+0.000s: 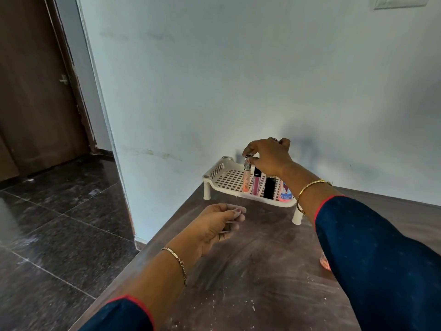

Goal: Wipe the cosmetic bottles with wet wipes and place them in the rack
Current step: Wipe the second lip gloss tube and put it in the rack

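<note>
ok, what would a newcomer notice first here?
The right hand pinches the silver cap of a peach gloss tube, upright in the white rack by the wall. A pink tube and a black tube stand beside it. The left hand hangs loosely curled, empty, above the brown table.

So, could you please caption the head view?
Right hand pinches a peach tube upright in the white rack; left hand open.
</note>
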A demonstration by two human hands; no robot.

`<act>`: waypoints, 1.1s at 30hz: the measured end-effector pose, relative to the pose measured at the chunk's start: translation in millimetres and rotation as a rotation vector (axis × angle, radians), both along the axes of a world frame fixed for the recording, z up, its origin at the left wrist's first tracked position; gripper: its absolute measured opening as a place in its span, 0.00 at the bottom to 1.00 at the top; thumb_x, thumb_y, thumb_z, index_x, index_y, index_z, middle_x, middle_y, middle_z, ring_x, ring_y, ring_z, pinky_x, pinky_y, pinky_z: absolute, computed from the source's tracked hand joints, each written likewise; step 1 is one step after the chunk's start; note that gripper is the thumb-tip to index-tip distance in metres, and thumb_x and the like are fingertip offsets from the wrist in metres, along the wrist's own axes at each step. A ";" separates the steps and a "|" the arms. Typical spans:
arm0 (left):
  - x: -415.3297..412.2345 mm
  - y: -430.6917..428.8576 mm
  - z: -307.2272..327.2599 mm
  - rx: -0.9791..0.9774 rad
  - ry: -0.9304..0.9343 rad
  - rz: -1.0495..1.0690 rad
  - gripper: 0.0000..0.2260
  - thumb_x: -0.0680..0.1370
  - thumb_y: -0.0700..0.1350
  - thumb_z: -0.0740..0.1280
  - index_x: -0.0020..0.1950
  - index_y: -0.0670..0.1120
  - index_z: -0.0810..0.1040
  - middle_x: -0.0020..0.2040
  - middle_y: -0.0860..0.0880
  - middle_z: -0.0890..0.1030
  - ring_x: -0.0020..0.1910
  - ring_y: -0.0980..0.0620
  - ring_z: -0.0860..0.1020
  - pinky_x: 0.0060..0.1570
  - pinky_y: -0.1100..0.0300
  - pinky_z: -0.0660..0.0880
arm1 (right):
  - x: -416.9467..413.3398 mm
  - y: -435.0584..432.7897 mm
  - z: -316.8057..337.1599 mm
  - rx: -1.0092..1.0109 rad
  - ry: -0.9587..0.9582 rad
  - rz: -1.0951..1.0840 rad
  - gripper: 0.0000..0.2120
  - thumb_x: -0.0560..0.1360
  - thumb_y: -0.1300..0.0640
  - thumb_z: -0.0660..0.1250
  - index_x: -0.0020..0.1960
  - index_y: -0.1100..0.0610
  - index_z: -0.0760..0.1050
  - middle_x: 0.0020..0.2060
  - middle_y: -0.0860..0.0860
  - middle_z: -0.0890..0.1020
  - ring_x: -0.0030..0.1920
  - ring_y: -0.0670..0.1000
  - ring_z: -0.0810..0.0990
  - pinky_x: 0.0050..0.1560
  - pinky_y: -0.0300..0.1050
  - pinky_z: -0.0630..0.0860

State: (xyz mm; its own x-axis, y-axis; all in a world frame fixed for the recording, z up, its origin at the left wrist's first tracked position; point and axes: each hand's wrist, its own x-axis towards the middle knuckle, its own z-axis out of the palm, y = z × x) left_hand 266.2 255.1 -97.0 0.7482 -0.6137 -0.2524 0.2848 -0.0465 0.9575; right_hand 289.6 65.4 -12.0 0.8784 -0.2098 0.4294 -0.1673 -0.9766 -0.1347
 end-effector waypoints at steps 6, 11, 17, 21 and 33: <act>-1.0 -0.1 0.0 0.000 0.002 -0.009 0.06 0.78 0.41 0.67 0.51 0.43 0.82 0.40 0.50 0.83 0.35 0.57 0.77 0.39 0.63 0.72 | 1.1 0.7 1.2 0.013 0.012 -0.016 0.09 0.78 0.55 0.64 0.56 0.45 0.78 0.55 0.44 0.82 0.61 0.51 0.72 0.57 0.52 0.56; 0.1 0.0 1.0 0.007 0.001 -0.001 0.06 0.78 0.41 0.67 0.51 0.44 0.82 0.40 0.50 0.84 0.34 0.57 0.77 0.40 0.62 0.72 | 0.7 4.7 4.3 -0.026 0.060 -0.021 0.13 0.80 0.54 0.62 0.61 0.44 0.77 0.61 0.45 0.79 0.64 0.52 0.71 0.61 0.52 0.55; -0.1 -2.3 2.6 0.017 -0.011 0.009 0.06 0.78 0.41 0.67 0.51 0.44 0.82 0.40 0.50 0.84 0.34 0.57 0.77 0.40 0.62 0.72 | -2.4 4.7 4.6 -0.084 0.132 -0.013 0.17 0.80 0.53 0.61 0.67 0.41 0.71 0.65 0.47 0.76 0.64 0.52 0.71 0.60 0.52 0.55; -0.5 -3.4 5.7 0.007 -0.011 0.011 0.05 0.78 0.40 0.67 0.50 0.43 0.83 0.39 0.50 0.84 0.35 0.56 0.77 0.41 0.62 0.72 | -2.0 3.3 3.0 -0.088 0.146 -0.005 0.19 0.81 0.55 0.59 0.68 0.39 0.69 0.64 0.48 0.76 0.64 0.52 0.71 0.59 0.52 0.55; -27.3 -12.4 28.2 -0.005 -0.050 0.035 0.05 0.78 0.41 0.67 0.49 0.46 0.83 0.40 0.51 0.84 0.35 0.57 0.78 0.41 0.62 0.73 | -58.0 -9.3 17.9 0.029 -0.044 0.049 0.15 0.80 0.50 0.61 0.65 0.41 0.73 0.64 0.44 0.77 0.66 0.49 0.71 0.54 0.47 0.54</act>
State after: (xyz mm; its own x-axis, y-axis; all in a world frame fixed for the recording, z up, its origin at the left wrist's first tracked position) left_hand 238.8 242.7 -68.8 0.7809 -0.5879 -0.2113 0.2383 -0.0323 0.9707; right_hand 231.6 56.2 6.0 0.8682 -0.1804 0.4622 -0.1131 -0.9790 -0.1695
